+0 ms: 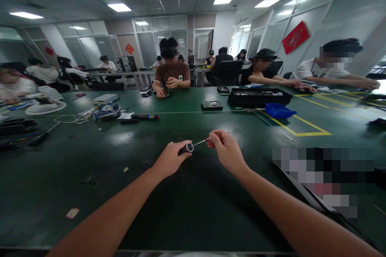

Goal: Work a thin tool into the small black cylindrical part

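Both my arms reach out over the dark green table (126, 192). My left hand (170, 160) is closed round a dark screwdriver handle (187, 148) whose round metal end faces right. My right hand (226, 149) pinches the far end of a thin metal bit (199, 143). The bit runs between the two hands, from the handle's end to my right fingertips. Both hands hover a little above the table's middle.
A laptop (325, 184) lies at my right. Farther off are a hard drive (212, 105), a black tray (259, 97), a blue bin (279, 110), yellow floor-tape lines, cables and tools at the left. Several people sit working around the table.
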Tool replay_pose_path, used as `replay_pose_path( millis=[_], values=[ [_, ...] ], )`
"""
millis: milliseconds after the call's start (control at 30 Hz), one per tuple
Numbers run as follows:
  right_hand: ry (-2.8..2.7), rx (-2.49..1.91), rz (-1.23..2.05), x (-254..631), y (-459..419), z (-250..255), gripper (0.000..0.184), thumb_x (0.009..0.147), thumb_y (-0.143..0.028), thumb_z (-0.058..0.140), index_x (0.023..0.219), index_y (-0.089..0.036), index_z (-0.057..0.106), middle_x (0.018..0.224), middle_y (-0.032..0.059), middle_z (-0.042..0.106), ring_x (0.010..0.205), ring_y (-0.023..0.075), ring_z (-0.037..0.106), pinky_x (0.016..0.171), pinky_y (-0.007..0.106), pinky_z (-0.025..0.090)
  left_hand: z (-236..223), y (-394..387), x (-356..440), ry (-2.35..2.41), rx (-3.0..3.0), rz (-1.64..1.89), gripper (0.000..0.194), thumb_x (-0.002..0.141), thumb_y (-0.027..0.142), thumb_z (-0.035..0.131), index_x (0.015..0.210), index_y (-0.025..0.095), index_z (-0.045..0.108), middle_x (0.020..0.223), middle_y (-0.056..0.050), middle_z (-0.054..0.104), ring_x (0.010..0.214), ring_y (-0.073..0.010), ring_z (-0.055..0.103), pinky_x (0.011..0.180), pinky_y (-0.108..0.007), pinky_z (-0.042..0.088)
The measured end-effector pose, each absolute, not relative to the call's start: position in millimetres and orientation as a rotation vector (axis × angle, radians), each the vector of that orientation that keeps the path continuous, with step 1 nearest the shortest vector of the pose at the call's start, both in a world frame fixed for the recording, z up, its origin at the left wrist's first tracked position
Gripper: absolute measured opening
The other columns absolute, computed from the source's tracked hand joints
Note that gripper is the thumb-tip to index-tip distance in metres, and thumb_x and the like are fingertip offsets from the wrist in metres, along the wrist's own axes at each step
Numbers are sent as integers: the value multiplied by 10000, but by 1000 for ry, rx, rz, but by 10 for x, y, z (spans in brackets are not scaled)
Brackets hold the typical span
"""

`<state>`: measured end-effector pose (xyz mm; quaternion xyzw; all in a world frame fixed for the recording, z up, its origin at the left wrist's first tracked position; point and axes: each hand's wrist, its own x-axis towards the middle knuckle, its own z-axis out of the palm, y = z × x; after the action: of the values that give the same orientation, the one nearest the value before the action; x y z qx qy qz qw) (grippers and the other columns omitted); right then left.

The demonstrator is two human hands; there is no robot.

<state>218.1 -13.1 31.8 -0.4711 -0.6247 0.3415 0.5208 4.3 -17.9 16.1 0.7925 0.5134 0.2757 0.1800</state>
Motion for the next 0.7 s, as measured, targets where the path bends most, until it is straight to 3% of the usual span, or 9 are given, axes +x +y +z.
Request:
replay_pose_path(
  millis=[233,433,600,700],
  values=[
    [-1582,-1331,627,2201,-213,420,339,855,-518,585,786,-196,662,597,0,609,553,159,557,549,290,406,114,-160,28,1449,2252,795,426,878,310,631,1301,289,591,1136,-29,684,1010,-228,604,996,-397,400],
    [-1702,-1138,654,2201,-213,342,169,886,-297,502,934,-219,644,785,14,672,683,177,606,623,297,439,107,-150,24,1457,2262,794,416,866,299,642,1280,268,610,1058,-42,693,953,-230,604,937,-392,435],
    [-1731,-1239,617,2206,-198,342,351,963,-413,387,953,-218,679,594,-7,585,573,174,575,591,303,418,96,-138,20,1457,2257,812,422,859,287,653,1279,274,611,1102,-30,688,975,-224,597,932,-375,433],
    [-1760,-1275,572,2208,-182,330,339,954,-392,402,1105,-216,650,715,17,639,631,187,594,609,313,427,97,-130,18,1458,2247,814,420,858,281,658,1275,276,612,1126,-27,686,1001,-223,597,943,-372,423]
  ],
)
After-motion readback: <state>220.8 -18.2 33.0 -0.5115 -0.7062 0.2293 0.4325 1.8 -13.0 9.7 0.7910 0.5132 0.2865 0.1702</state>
